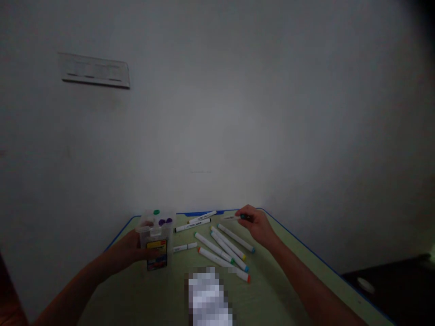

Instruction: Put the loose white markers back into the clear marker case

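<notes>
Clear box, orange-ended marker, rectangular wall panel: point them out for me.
Clear box (159,245), head view, upper front label.
Orange-ended marker (219,261), head view, middle of barrel.
Rectangular wall panel (95,71), head view, middle of face.

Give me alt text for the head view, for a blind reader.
A person's left grip holds a clear container of markers, purple and green ends showing; the right grip holds a white marker. More white markers lie scattered on a green table.
</notes>
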The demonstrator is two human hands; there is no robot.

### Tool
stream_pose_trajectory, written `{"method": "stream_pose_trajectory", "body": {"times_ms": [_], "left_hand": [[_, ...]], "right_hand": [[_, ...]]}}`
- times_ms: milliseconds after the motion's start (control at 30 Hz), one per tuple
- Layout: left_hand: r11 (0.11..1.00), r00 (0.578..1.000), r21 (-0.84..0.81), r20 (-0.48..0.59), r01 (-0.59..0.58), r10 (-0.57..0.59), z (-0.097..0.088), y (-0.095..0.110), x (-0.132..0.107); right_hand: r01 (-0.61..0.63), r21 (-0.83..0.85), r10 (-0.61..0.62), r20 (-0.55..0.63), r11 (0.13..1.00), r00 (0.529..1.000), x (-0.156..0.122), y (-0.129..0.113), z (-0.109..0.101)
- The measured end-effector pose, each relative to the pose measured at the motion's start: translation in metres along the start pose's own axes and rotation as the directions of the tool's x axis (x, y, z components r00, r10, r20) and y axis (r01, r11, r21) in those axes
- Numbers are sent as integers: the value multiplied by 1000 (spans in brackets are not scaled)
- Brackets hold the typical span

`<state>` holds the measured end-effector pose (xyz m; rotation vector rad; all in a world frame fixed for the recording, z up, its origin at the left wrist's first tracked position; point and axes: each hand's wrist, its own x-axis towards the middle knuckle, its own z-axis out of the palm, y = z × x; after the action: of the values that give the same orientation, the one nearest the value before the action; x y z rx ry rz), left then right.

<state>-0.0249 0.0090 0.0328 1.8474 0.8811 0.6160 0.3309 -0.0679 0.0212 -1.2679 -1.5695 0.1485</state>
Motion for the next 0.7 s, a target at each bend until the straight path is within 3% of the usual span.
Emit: {"method": "stream_pose_trajectory", "body": {"times_ms": [233,500,600,700], "left_hand": [[999,1000,-44,2,25,-25,2,-3,1],[1000,999,-13,41,10,-10,3,9,-3],[999,999,-9,44,32,-32,3,11,-4],[999,998,0,52,35,-35,2,10,-3]], "right_hand": [[140,-35,-137,74,990,988,-17,-39,20],[195,-70,-185,126,978,975,-24,-51,23],[152,-115,-139,119,982,983,-24,-44,20],[34,-231,-3,134,972,991,-24,-30,18]]}}
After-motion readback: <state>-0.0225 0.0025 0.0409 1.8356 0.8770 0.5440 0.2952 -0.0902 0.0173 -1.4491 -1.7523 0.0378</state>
